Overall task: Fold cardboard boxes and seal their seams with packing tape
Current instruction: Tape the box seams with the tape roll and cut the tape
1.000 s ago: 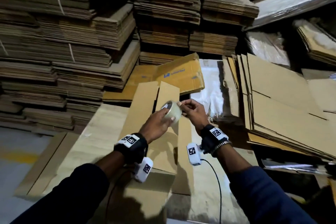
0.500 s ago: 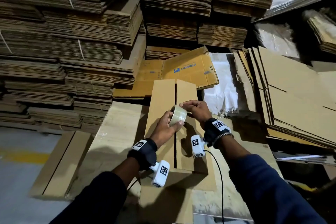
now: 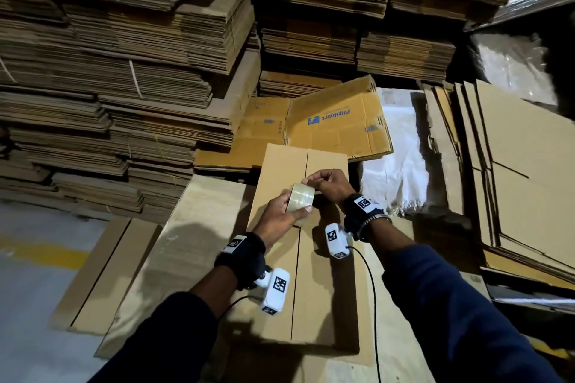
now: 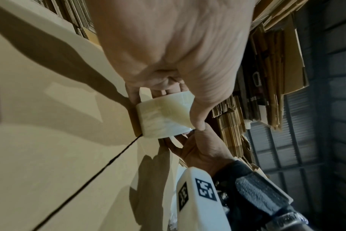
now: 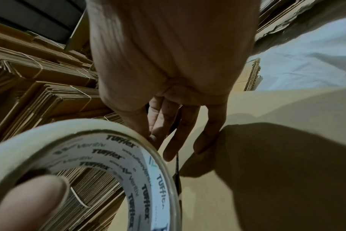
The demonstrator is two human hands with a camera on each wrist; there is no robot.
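The left hand (image 3: 281,213) grips the roll of tape (image 3: 301,201), fingers curled round its rim and the thumb inside the core. The right hand (image 3: 326,184) pinches at the roll's upper edge, thumb and forefinger closed on what appears to be the free end of the tape; the end itself is too thin to make out.

Compared with 1 second ago, the 2 flaps of the box (image 3: 300,258) now lie flat and meet along 1 centre seam (image 3: 295,277), where they previously stood raised and apart. The roll has come down and hovers just above the far half of that seam. Judgement: folding of this face is complete, and taping is about to start from the far end.

The box rests on a flat cardboard sheet (image 3: 186,242) laid over a grey floor (image 3: 28,305). Bundled stacks of flat cardboard (image 3: 124,71) fill the background, a printed flattened carton (image 3: 336,124) lies just beyond the box, and loose sheets (image 3: 513,180) lean at the right.
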